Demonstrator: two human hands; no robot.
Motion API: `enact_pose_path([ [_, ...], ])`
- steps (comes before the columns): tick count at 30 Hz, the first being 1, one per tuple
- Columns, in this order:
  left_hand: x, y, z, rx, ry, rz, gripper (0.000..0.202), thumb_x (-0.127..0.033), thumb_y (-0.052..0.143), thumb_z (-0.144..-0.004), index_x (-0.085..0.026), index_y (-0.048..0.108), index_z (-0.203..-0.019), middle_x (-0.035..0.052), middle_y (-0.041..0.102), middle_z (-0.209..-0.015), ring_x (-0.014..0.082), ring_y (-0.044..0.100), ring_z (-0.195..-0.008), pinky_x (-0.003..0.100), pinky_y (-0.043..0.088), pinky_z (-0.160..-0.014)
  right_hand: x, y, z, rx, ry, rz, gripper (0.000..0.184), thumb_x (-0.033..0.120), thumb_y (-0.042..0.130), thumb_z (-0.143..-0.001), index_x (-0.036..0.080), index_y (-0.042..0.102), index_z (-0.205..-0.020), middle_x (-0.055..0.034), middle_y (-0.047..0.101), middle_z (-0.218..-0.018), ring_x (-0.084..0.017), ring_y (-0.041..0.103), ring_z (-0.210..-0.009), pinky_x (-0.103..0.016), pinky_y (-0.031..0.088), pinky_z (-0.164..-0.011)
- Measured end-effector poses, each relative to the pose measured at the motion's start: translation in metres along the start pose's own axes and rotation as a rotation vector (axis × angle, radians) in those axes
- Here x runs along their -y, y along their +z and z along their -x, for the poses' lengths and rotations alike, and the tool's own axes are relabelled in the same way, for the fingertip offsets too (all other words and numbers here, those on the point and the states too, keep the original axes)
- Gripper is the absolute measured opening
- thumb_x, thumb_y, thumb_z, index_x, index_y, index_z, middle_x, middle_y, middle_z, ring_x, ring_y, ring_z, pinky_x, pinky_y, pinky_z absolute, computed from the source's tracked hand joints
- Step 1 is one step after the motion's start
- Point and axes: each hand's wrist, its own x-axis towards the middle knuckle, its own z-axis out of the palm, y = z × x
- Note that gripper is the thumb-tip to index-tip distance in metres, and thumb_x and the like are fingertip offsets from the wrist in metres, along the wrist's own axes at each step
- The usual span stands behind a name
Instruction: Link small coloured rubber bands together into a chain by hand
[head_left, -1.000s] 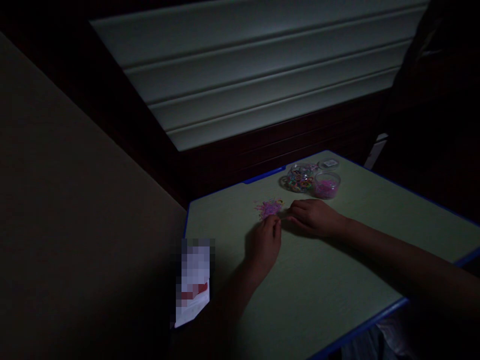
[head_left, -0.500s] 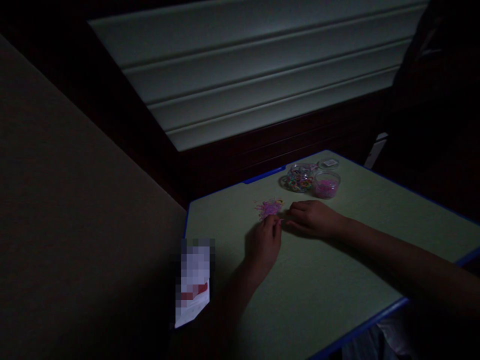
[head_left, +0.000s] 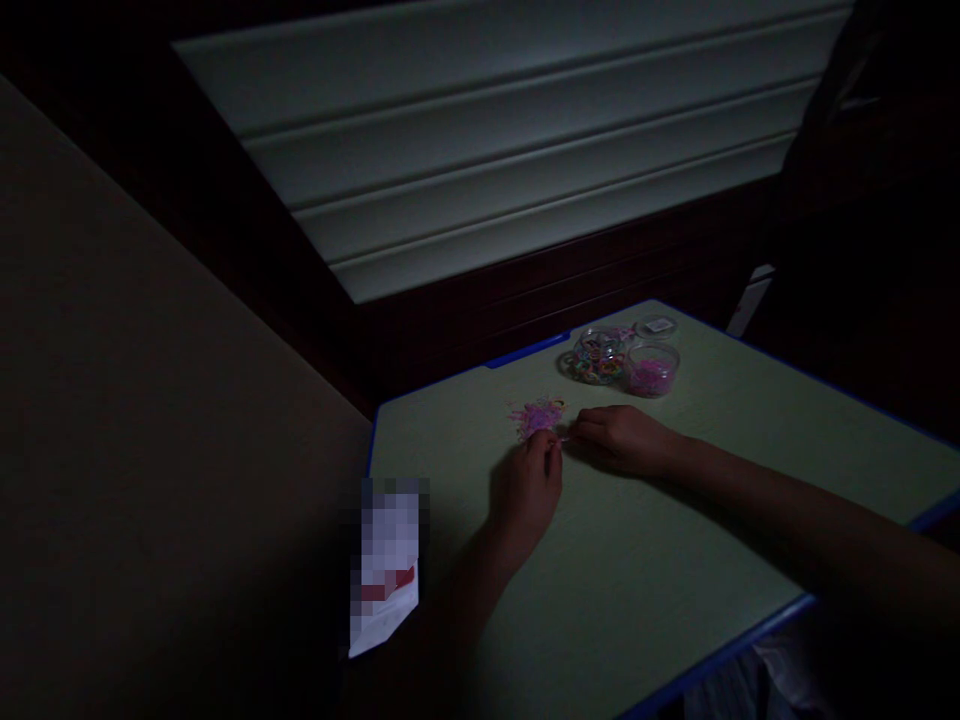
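Note:
A small heap of pink and purple rubber bands (head_left: 537, 416) lies on the pale green table (head_left: 660, 560). My left hand (head_left: 527, 489) rests on the table just below the heap, fingers curled together at its edge. My right hand (head_left: 622, 440) lies to the right of the heap, fingers bent and pinched toward the left hand's fingertips. Something tiny sits between the two hands' fingertips; the dim light hides what it is.
Behind the heap stand a clear jar of mixed coloured bands (head_left: 596, 358), a clear cup of pink bands (head_left: 652, 370) and a small lid (head_left: 658, 326). A white paper (head_left: 386, 570) lies at the table's left corner. The blue table edge (head_left: 720, 655) runs near me.
Both hands stay by the heap; the right hand's fingers have drawn in slightly toward the left hand. Nothing else has moved.

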Motion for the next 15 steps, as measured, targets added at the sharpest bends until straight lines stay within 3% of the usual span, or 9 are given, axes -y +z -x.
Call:
enact_pose_path([
  [15, -0.0005, 0.0003, 0.0004, 0.004, -0.007, 0.032, 0.019, -0.031, 0.045, -0.088, -0.023, 0.053, -0.103, -0.0017, 0.064, -0.081, 0.0113, 0.057, -0.070, 0.021, 0.040, -0.065, -0.0052, -0.0041, 0.0012, -0.027, -0.006, 0.091, 0.022, 0.025, 0.042, -0.091, 0.014, 0.061, -0.089, -0.0058, 0.060, -0.077, -0.012, 0.051, -0.065, -0.025, 0.030, -0.060],
])
